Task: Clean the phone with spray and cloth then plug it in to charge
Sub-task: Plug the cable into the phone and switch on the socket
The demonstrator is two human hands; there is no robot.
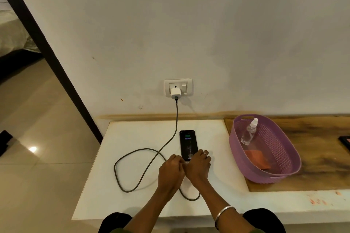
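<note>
**Both hands at the near end of the phone on the white table**

A black rectangular phone [187, 144] lies flat on the white table [132, 138], screen up. The screen is lit and shows a green bar near its far end. This phone is the landmark for the places below.

The left hand [171, 171] sits at the near-left corner of the phone, with its fingers curled in a closed grip. What it holds is hidden by the fingers, so I cannot tell it for sure. The right hand [198, 164] lies over the near end of the phone, the fingers bent down along its right edge and touching it. It wears a ring, and a silver metal bangle [224, 213] is on the wrist. Whether this hand truly clamps the phone I cannot tell.

A grey-green braided cable [151, 159] runs from a white square charger [176, 93], which is plugged in a white wall socket plate [178, 87] behind the phone. The cable comes down on the left of the phone, makes a wide loop on the table, and passes under the forearms to the near end of the phone.

To the right of the phone, well apart, a purple oval plastic basket [280, 164] stands on a brown wooden board [322, 147]. Inside it a clear plastic spray bottle [249, 132] with white nozzle leans on the far-left wall, and an orange folded cloth [257, 159] lies on the bottom.
</note>
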